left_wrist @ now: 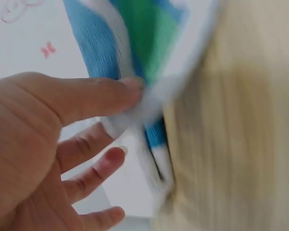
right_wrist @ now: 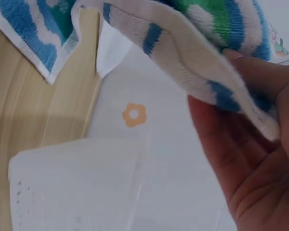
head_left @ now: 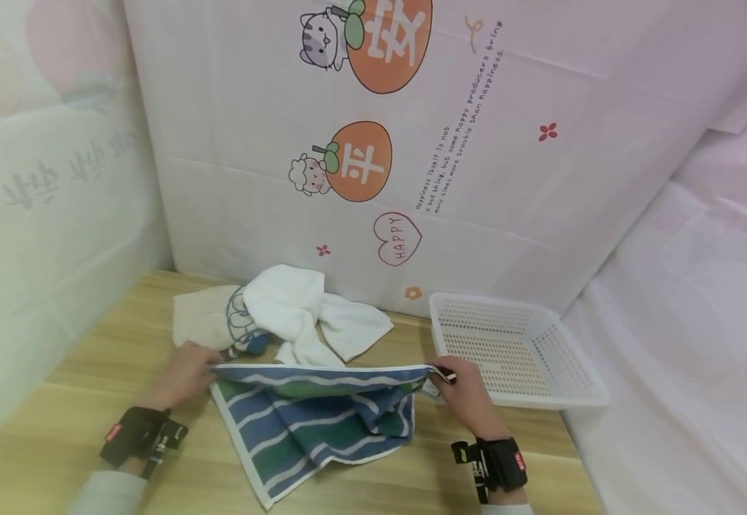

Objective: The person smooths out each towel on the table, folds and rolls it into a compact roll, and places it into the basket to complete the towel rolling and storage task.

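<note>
A wooden table point(head_left: 45, 443) met a printed backdrop point(head_left: 245, 186); the left hand point(head_left: 194, 366) pinched a striped towel point(head_left: 309, 433) at one corner, other fingers loosely apart; the right hand point(head_left: 465, 390) gripped the opposite end, fingers curled; the towel hung between them; beyond it lay a white cloth point(head_left: 290, 304), and past the right hand a basket point(head_left: 582, 395).
</note>
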